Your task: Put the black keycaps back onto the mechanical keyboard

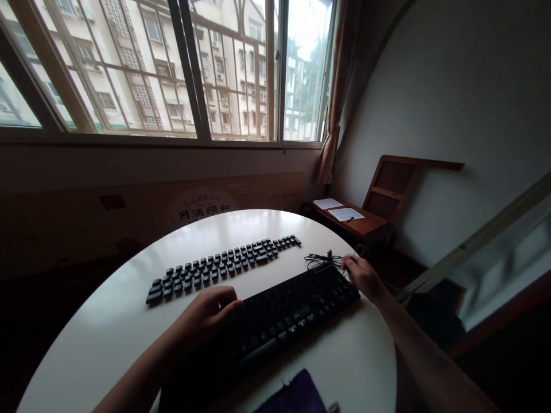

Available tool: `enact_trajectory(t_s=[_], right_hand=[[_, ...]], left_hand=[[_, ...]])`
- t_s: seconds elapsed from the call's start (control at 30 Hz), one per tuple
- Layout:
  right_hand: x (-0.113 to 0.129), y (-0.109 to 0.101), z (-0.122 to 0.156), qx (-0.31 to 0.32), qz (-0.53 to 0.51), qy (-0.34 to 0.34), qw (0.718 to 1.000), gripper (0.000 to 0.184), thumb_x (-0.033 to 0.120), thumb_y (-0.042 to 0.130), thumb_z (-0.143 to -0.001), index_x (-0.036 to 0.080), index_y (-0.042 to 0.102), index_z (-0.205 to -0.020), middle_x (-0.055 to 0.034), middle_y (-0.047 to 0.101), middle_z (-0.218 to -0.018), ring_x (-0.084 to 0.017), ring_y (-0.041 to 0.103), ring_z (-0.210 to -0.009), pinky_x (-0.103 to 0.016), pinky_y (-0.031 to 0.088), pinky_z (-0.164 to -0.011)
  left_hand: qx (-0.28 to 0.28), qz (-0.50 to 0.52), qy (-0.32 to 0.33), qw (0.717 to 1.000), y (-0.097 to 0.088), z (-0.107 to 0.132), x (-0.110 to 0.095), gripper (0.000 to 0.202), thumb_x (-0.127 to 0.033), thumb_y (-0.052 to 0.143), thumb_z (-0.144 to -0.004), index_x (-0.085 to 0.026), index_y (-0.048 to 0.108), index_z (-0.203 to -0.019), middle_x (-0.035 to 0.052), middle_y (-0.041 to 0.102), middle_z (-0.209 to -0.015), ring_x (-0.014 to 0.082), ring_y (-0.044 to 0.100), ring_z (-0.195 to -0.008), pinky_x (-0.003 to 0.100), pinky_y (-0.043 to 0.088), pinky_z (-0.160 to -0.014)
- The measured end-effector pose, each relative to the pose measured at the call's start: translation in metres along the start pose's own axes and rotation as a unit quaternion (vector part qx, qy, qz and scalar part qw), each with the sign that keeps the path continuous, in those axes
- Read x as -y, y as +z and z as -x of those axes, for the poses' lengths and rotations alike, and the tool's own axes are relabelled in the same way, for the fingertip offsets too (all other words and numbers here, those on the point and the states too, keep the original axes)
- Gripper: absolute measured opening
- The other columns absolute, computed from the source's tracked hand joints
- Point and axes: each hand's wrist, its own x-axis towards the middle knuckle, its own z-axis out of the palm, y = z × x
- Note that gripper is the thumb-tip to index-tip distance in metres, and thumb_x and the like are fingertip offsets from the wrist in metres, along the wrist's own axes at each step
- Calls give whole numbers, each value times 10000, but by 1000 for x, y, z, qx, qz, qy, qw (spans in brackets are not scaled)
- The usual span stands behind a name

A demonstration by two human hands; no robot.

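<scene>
A black keyboard point(293, 312) lies at a slant on the round white table, with keycaps in place along its near rows and right end; its upper left part is too dark to make out. My left hand point(217, 307) is closed at the keyboard's far edge, thumb resting on it. Over the keyboard's right end, my right hand point(361, 275) pinches a thin wire keycap puller point(360, 249), whose wire shows past the fingers. Behind the keyboard, loose black keycaps point(224, 264) stand in slanted rows.
A coiled black cable point(316, 260) lies behind the keyboard. Purple cloth point(295, 396) rests at the near edge of the white table point(107, 321). Beyond, a wooden chair point(379, 221) bears papers point(346, 214) and a pen. Barred windows and a curtain point(331, 137) stand behind.
</scene>
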Motion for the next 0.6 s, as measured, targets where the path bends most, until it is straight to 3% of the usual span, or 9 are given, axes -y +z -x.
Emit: enact_trajectory(t_s=[0.27,0.43,0.6], right_hand=[[-6,0,-9,-33,43,12,998,355,528,459,-863,206,503,-721,87,341,-413,-96,299,-350,-238,254,-384],[-7,2,-12,-8,65,30,997,372,552,422,-890,215,495,-750,94,330,-397,-104,307,-313,-236,257,-352],[-6,1,-14,30,88,31,995,351,511,429,-908,211,500,-739,86,349,-404,-112,329,-313,-232,252,-349]], left_hand=[[5,9,17,1000,4,-2,5,408,-504,476,-930,-175,556,-702,-8,536,-662,138,476,-622,238,386,-600],[-4,9,33,999,5,-3,4,325,-477,518,-924,-187,615,-814,40,639,-830,185,563,-782,276,461,-737],[4,8,41,999,8,-5,5,248,-436,564,-912,-203,648,-926,65,656,-985,212,591,-916,301,480,-834]])
